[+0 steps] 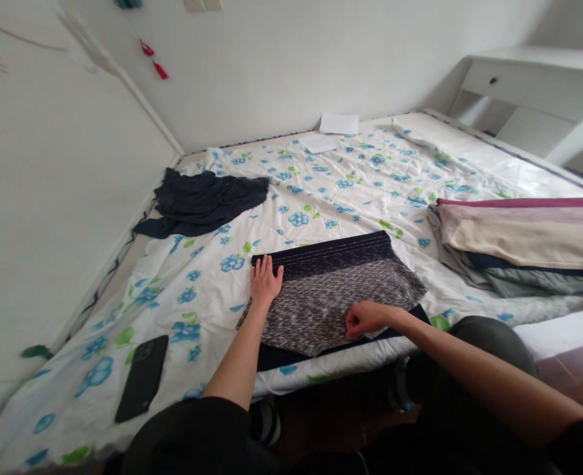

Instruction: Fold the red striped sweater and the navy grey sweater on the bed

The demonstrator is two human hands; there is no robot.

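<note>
On the bed in front of me lies a folded knit garment [315, 303], mottled grey with a dark, thinly striped band along its far side. My left hand [265, 284] rests flat on the band's left end, fingers stretched out. At the near right edge, my right hand [365, 318] is closed, its fingertips against the grey fabric. It looks pinched on the garment's edge, though the fingertips are partly hidden. Dark cloth [276, 357] shows beneath the near edge.
A crumpled dark garment [206, 198] lies at the back left. Folded clothes [523, 241] are stacked at the right. A black phone [142, 376] lies near left. White papers [339, 123] sit by the wall. The flowered sheet [298, 220] covers the bed; a white desk [529, 86] stands beyond.
</note>
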